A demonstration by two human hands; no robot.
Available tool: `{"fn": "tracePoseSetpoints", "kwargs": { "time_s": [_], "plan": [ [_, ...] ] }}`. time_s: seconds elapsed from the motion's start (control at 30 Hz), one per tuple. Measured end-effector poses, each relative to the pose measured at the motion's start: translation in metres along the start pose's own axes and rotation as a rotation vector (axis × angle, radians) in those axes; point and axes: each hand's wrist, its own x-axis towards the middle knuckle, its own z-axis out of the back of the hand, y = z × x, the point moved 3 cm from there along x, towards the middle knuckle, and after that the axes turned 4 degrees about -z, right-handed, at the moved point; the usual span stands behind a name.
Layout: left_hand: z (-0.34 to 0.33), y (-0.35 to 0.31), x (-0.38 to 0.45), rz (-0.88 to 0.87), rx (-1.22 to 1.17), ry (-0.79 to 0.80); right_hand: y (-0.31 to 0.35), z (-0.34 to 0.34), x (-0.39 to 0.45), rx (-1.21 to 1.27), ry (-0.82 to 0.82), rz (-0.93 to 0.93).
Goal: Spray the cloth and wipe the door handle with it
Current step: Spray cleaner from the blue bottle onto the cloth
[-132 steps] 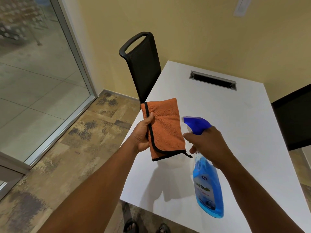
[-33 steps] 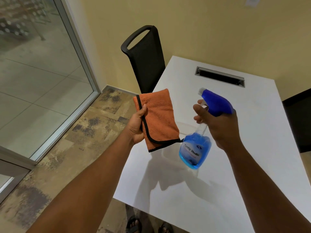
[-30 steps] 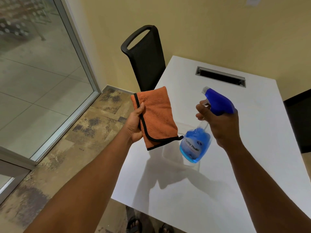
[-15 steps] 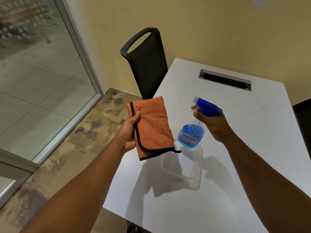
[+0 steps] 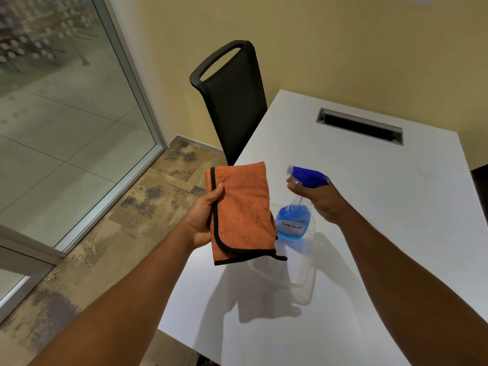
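The left hand [image 5: 202,220] grips a folded orange cloth [image 5: 241,212] by its left edge, holding its broad face open toward the spray bottle [image 5: 297,207] just to its right, evidently to catch the mist. The right hand [image 5: 320,200] is wrapped around the bottle's neck above the white worktop [image 5: 383,207], nozzle aimed left at the cloth. No door handle is in view.
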Motion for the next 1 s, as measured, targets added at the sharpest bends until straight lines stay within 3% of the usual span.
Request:
{"fn": "tracePoseSetpoints", "kwargs": {
  "time_s": [0.47,1.0],
  "plan": [
    [-0.011,0.006,-0.006,0.021,0.024,0.008,0.000,-0.011,-0.004,0.053,-0.014,-0.027],
    [-0.024,0.006,-0.021,0.030,0.055,0.046,-0.024,-0.002,-0.017,-0.162,-0.026,0.001]
  ]
}}
